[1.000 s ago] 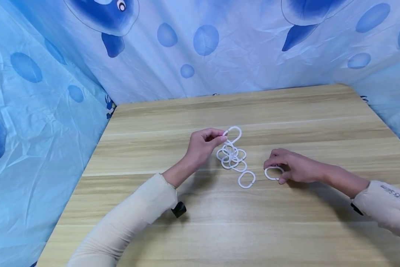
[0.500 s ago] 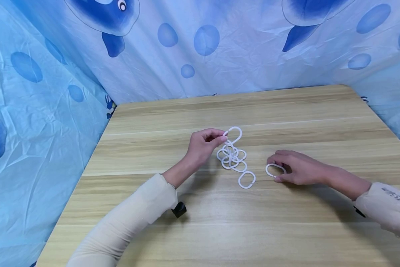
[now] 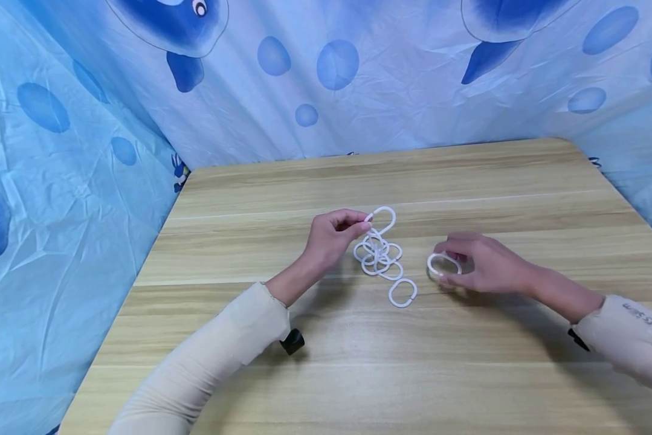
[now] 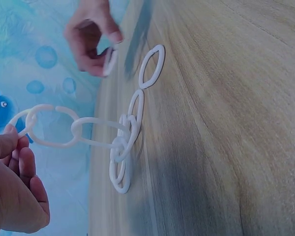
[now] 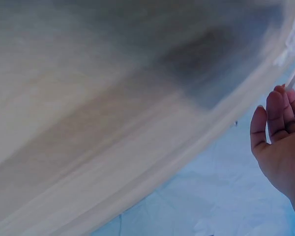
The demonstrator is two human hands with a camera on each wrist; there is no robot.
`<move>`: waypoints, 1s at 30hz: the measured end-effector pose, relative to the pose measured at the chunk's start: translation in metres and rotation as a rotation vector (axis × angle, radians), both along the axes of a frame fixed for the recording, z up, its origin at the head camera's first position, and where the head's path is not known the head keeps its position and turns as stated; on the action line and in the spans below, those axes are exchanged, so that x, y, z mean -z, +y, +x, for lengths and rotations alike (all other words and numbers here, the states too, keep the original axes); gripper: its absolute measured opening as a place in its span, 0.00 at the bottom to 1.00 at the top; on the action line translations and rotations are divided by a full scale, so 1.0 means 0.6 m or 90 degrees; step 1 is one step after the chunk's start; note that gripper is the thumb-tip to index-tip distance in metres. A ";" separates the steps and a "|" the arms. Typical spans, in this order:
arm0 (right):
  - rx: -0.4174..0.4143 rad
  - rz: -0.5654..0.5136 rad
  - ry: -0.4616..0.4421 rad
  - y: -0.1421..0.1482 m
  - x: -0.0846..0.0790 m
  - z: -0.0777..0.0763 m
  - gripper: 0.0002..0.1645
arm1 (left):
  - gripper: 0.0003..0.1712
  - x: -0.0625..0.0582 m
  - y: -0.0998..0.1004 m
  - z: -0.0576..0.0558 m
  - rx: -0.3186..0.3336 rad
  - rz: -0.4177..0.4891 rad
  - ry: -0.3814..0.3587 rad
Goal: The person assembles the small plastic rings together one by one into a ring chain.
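My left hand [image 3: 331, 237] pinches the top end of a chain of white open plastic rings [image 4: 54, 145] between thumb and fingers. The upper links hang stretched in the left wrist view, while the lower ones lie bunched on the table. Just off the bunch's near end lies a single white ring [image 4: 142, 70], its small gap visible in the head view. To the right, my right hand [image 3: 486, 264] grips another loose white ring [image 3: 431, 264], thumb on the near side and fingers on the far side. In the right wrist view this ring is mostly out of frame.
The wood-grain table [image 3: 358, 374] spans the view beneath both arms. Behind it and along the left hangs a blue curtain [image 3: 391, 90] with whales and bubbles. A black strap piece [image 3: 292, 342] sticks out under the left sleeve.
My right hand has shifted its grip on the loose ring and moved it slightly left and toward the table's far side. The left hand and the chain stay put.
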State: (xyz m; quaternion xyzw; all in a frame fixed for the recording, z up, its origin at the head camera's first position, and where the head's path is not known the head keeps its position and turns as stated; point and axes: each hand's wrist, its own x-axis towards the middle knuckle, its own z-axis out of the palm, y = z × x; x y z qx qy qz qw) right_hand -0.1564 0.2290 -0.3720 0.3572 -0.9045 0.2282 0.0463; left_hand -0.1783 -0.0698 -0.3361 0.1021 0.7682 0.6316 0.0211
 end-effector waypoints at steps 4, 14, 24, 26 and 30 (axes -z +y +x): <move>0.018 -0.037 0.038 -0.005 -0.014 -0.009 0.22 | 0.08 0.000 0.000 0.000 0.002 0.003 0.001; 0.017 -0.093 0.125 -0.019 -0.044 -0.031 0.24 | 0.09 0.001 0.001 0.002 0.010 -0.013 0.004; 0.048 -0.152 0.189 -0.049 -0.086 -0.057 0.26 | 0.12 0.001 0.001 0.002 0.038 -0.024 -0.010; 0.046 -0.161 0.192 -0.055 -0.089 -0.059 0.26 | 0.12 0.001 0.002 0.002 0.040 -0.029 -0.011; 0.030 -0.181 0.199 -0.068 -0.093 -0.062 0.26 | 0.11 0.000 0.003 0.001 0.042 -0.030 -0.009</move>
